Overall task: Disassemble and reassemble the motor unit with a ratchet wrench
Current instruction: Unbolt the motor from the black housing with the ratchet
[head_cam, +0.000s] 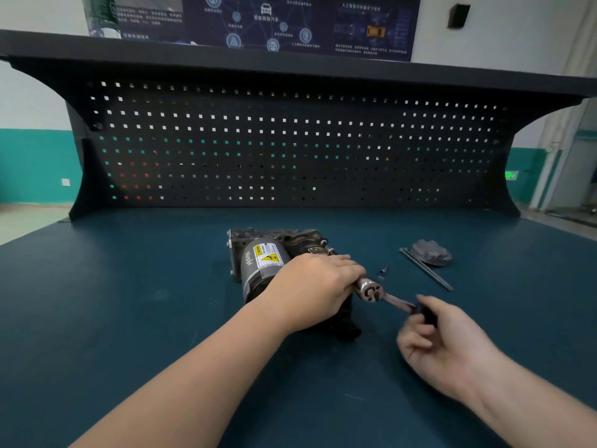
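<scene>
Motor unit: the dark grey cylindrical motor unit (263, 265) with its black cast housing lies on the dark teal bench (129, 302), near the middle, below the black perforated back panel (290, 150).
Left hand: the left hand (318, 286) lies over the motor's right end, its grip closed round the neck just behind the ratchet head.
Right hand: the right hand (442, 341) holds the black handle of the chrome ratchet wrench (384, 295), fingers curled round it.
Loose parts: two long thin bolts (426, 270) and a grey metal cover (431, 252) rest to the right, a small fastener (382, 270) nearer the motor.
Doing it well: I'd keep the head pressed square on its fastener with the left hand and swing the handle in short arcs, so the socket cannot slip.
Writing: a yellow warning triangle label on the motor; its text is too small to read. The blue wall poster (290, 21) shows Chinese text, not legible.
</scene>
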Available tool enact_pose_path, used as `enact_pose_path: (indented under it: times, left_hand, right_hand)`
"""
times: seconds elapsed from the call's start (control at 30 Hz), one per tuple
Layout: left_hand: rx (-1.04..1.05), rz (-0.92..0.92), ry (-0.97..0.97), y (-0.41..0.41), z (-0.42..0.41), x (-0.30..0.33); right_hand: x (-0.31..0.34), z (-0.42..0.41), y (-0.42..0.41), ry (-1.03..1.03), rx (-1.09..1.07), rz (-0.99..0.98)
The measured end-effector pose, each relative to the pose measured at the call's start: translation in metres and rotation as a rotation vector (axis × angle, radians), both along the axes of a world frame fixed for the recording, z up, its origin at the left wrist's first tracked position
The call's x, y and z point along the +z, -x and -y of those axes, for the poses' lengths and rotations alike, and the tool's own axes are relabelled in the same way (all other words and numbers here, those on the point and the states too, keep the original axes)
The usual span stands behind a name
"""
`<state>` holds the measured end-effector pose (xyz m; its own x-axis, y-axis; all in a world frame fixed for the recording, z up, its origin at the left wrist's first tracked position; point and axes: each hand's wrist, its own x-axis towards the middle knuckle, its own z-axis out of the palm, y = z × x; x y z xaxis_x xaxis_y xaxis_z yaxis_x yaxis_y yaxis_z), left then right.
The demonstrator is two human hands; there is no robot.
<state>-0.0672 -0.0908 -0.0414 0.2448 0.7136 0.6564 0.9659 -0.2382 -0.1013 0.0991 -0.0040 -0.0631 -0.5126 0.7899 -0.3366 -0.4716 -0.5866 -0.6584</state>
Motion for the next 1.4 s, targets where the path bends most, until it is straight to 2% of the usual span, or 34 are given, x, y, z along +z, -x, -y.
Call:
enact_pose_path:
  times: [0.07, 0.23, 0.3, 0.37, 0.4, 0.5, 0.53, 0.57, 0.6, 0.73, 0.8, 0.87, 0.97, 1.03, 1.1, 1.17, 1.3, 1.37, 1.4]
  left_hand:
    - [-0.007, 0.026, 0.031, 0.002, -0.002, 0.001]
    - [-0.018, 0.081, 0.108, 0.002, -0.002, 0.002]
    - [-0.013, 0.061, 0.096, 0.002, 0.000, 0.002]
    - [-0.007, 0.024, 0.056, 0.001, 0.001, 0.000]
    - [-0.003, 0.009, 0.039, 0.001, 0.002, 0.000]
    - [0.000, 0.005, 0.032, 0.002, 0.001, -0.001]
    - [0.004, 0.013, 0.044, 0.002, 0.000, -0.001]
    - [0.011, 0.030, 0.068, 0.003, 0.000, -0.001]
    - [0.021, 0.057, 0.102, 0.004, -0.001, 0.000]
    - [0.039, 0.147, 0.193, 0.005, -0.002, 0.002]
    - [0.035, 0.149, 0.202, 0.005, -0.001, 0.003]
    - [0.040, 0.120, 0.177, 0.005, 0.001, 0.002]
    - [0.073, 0.075, 0.159, 0.004, 0.000, 0.000]
    - [0.076, 0.074, 0.164, 0.004, -0.001, 0.000]
    - [0.073, 0.074, 0.166, 0.005, 0.000, 0.000]
    - [0.065, 0.066, 0.167, 0.006, 0.002, 0.000]
    - [0.004, 0.071, 0.178, 0.006, 0.005, 0.002]
    - [0.011, 0.070, 0.171, 0.006, 0.006, 0.002]
    - [0.016, 0.062, 0.152, 0.006, 0.006, 0.001]
  right_hand:
    - [0.011, -0.005, -0.006, -0.081, 0.036, 0.096]
    - [0.067, -0.025, -0.007, -0.879, -0.018, 0.456]
    - [0.071, -0.019, 0.001, -1.014, -0.077, 0.455]
    - [0.055, -0.014, 0.009, -0.917, -0.215, 0.325]
    - [0.042, -0.012, 0.010, -0.780, -0.257, 0.241]
    - [0.007, -0.005, 0.009, -0.207, -0.138, 0.096]
    - [0.002, -0.004, 0.007, -0.097, -0.099, 0.073]
    - [0.003, -0.005, 0.005, -0.083, -0.082, 0.079]
    - [0.007, -0.008, 0.004, -0.170, -0.085, 0.112]
    - [0.053, -0.018, 0.003, -0.864, -0.130, 0.309]
    - [0.065, -0.016, 0.007, -1.005, -0.115, 0.412]
    - [0.058, -0.014, 0.010, -0.936, -0.147, 0.374]
    - [0.029, -0.012, 0.008, -0.586, -0.155, 0.211]
    - [0.012, -0.005, 0.005, -0.329, -0.109, 0.176]
    - [0.003, -0.001, 0.002, -0.225, -0.070, 0.200]
    - [0.009, -0.005, 0.000, -0.368, -0.082, 0.262]
    - [0.063, -0.015, 0.000, -0.965, -0.089, 0.439]
    - [0.074, -0.011, 0.008, -1.102, -0.097, 0.517]
    - [0.071, -0.010, 0.012, -1.089, -0.139, 0.495]
